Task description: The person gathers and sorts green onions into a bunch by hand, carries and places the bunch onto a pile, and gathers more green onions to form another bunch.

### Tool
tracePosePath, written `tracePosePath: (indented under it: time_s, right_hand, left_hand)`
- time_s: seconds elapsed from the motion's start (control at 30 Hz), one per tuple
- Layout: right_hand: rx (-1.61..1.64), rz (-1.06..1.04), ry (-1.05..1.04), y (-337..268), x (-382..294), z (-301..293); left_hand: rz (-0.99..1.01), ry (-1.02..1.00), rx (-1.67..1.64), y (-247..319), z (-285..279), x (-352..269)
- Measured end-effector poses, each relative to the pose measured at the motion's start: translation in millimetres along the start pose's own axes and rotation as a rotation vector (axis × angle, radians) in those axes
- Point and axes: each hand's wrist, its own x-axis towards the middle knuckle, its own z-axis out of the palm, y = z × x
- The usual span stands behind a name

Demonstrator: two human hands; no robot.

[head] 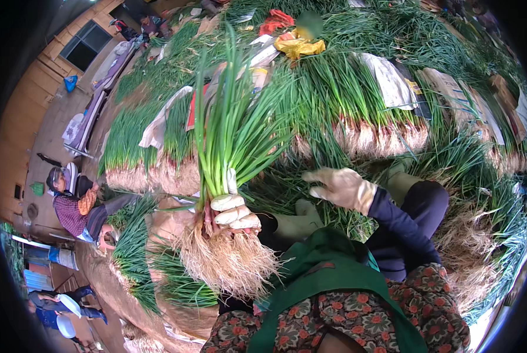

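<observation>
My left hand (236, 212), in a pale glove, is closed around a thick bunch of green onions (234, 154) held upright, the leaves at the top and the pale stringy roots hanging below. My right hand (342, 187), in a cream glove, is to the right of the bunch with its fingers apart and nothing in them. Beneath the right hand lie loose green onion leaves (290, 181). Beyond both hands, a row of green onions (380, 137) lies with its roots towards me.
A yellow plastic bag (299, 46) and a white sack (389, 81) lie on the onions ahead. Rooted onions (470, 251) are heaped at my right. A co-worker (71, 205) sits at the left beside a burlap sheet (170, 225). Other people are farther off.
</observation>
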Motion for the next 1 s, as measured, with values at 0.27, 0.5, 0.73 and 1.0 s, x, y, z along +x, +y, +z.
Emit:
tracePosePath:
  time_s: [0.27, 0.5, 0.73, 1.0]
  right_hand:
    - [0.182, -0.007, 0.218, -21, 84, 61]
    - [0.463, -0.153, 0.038, -32, 92, 75]
    - [0.861, -0.037, -0.442, -77, 94, 44]
    - [0.864, 0.190, -0.389, -118, 106, 62]
  left_hand:
    - [0.265, 0.257, 0.349, -20, 18, -79]
    - [0.535, 0.448, 0.488, -41, 29, -142]
    - [0.657, 0.576, 0.488, -51, 23, -167]
    - [0.678, 0.662, 0.472, -53, 17, -159]
